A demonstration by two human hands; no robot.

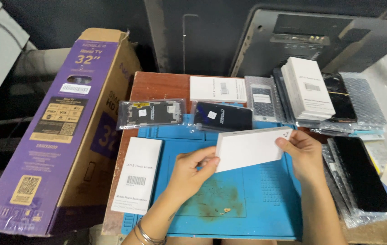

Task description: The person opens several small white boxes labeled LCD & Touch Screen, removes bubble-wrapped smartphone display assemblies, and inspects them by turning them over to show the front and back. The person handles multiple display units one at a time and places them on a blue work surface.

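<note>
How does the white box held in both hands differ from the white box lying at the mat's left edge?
The held white box is lifted and tilted between the left hand and right hand; the lying white box rests flat, untouched. The held one shows a plain face, the lying one a barcode label. Both are slim, white and rectangular.

A reddish-brown wooden table [157,86] stands against a dark wall [112,22], most of its top covered by a blue work mat [248,213] with a worn, stained centre. A grey flat-screen back panel [266,45] leans against the wall behind. Light falls evenly from above; the left side lies in shadow.
</note>
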